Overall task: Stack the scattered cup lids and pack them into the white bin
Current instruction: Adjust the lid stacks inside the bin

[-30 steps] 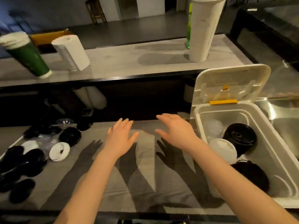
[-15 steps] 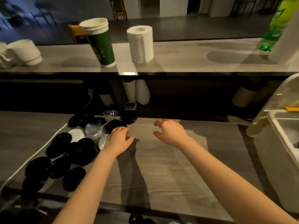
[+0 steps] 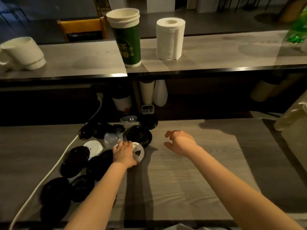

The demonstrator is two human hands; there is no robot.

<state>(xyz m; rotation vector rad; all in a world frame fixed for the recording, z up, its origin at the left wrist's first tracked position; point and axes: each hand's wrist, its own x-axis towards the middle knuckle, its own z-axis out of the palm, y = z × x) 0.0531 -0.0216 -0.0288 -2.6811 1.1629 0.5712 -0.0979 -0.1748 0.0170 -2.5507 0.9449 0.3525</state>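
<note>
Fingers of the left hand curl over a white lid, black lids scattered left of them. The right hand hovers loosely curled, empty. Far right stands the white bin, contents unseen, on a wood-grain counter.

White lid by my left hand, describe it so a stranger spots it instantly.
On the lower wooden counter, find the lid pile at left. At its right edge, the left hand grips a white lid. Unlike the plain white lid nearby, it shows a brown wedge.
</note>
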